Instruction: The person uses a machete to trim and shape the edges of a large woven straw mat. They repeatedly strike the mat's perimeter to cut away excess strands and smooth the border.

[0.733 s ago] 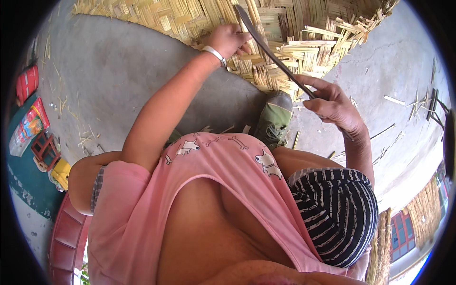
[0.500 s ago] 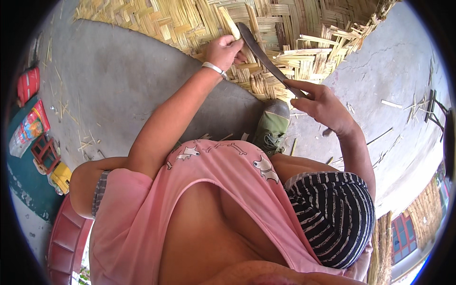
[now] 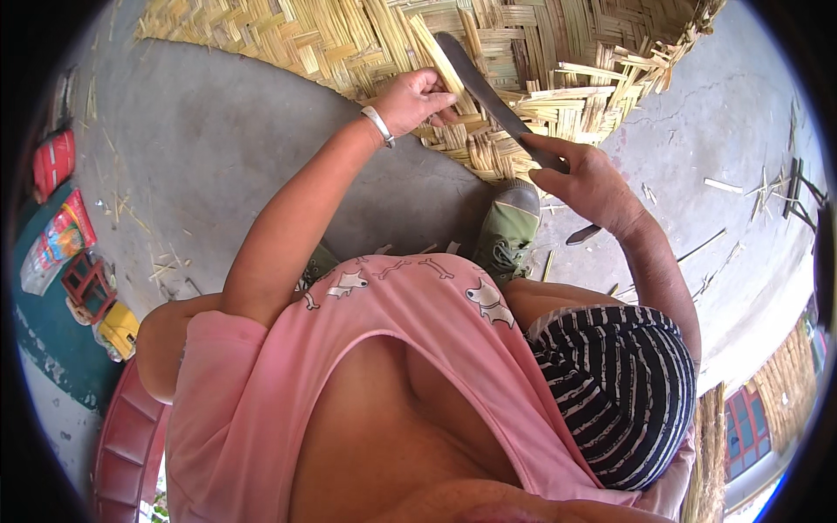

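A large woven bamboo mat (image 3: 366, 44) lies on the grey concrete floor ahead of me. My left hand (image 3: 414, 98), with a pale bracelet on the wrist, pinches a flat bamboo strip (image 3: 436, 61) at the mat's near edge. My right hand (image 3: 588, 179) grips the handle of a long dark knife (image 3: 479, 83), whose blade lies slanted across the loose strips, its tip pointing away and to the left. The blade passes just right of my left fingers. My green shoe (image 3: 507, 231) rests at the mat's edge under the right hand.
Loose bamboo slivers (image 3: 724, 185) litter the concrete at right. Toys and a colourful packet (image 3: 57, 240) lie on a green surface at far left. A red plastic stool (image 3: 126, 444) is under me. A building with a red window (image 3: 741, 427) shows at lower right.
My left hand slid a little right along the mat's edge and closed on a strip. The knife swung nearer that hand, with the blade now crossing the strips beside it.
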`<state>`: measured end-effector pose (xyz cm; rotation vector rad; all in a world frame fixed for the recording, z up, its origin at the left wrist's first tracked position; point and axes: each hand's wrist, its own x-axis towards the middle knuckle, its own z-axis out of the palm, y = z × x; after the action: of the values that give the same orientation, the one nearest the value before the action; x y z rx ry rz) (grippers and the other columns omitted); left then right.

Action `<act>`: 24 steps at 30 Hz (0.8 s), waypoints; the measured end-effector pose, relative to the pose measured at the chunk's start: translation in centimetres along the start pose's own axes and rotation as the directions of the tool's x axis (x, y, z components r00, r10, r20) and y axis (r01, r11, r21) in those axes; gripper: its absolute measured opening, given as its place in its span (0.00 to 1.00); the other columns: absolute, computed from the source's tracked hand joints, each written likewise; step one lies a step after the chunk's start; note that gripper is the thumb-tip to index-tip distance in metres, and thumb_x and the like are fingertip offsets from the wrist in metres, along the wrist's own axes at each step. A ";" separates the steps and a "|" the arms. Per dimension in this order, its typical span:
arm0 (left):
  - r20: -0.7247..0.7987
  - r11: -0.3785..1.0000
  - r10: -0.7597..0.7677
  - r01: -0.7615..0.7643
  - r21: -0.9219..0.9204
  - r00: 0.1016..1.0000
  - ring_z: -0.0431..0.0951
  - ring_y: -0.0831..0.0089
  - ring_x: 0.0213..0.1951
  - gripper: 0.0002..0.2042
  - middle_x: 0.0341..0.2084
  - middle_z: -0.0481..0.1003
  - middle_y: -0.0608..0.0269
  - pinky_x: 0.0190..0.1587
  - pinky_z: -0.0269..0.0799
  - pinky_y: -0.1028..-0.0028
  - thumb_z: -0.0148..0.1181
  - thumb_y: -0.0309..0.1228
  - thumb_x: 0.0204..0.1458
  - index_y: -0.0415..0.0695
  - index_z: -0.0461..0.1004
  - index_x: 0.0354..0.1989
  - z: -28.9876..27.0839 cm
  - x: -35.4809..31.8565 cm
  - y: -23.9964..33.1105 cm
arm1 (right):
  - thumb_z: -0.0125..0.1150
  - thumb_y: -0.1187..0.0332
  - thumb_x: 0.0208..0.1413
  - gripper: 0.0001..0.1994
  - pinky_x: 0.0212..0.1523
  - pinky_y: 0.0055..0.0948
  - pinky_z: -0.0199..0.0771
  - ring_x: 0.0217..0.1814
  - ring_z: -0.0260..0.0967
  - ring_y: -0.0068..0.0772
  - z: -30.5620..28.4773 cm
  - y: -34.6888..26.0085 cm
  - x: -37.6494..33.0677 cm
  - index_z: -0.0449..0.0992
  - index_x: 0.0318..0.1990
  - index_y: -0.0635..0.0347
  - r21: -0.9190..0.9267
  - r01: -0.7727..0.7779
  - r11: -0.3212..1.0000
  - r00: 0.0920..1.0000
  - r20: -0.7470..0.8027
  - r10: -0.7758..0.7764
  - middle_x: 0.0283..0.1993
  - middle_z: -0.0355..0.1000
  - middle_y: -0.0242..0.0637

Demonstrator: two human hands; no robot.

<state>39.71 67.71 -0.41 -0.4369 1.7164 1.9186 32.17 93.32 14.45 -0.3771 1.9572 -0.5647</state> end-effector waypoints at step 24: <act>-0.454 0.785 -0.375 0.017 -0.619 0.809 0.74 0.76 0.16 0.09 0.19 0.73 0.63 0.15 0.68 0.78 0.62 0.34 0.55 0.42 0.71 0.34 4.9 1.2 2.4 | 0.55 0.56 0.51 0.29 0.42 0.44 0.78 0.37 0.78 0.46 4.4 1.4 6.4 0.65 0.64 0.39 -0.440 0.033 0.897 0.964 -0.224 -0.146 0.34 0.78 0.45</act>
<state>37.80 72.59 1.58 -1.4977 1.2258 2.2698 33.36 90.34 7.29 -0.7075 2.3235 -0.2332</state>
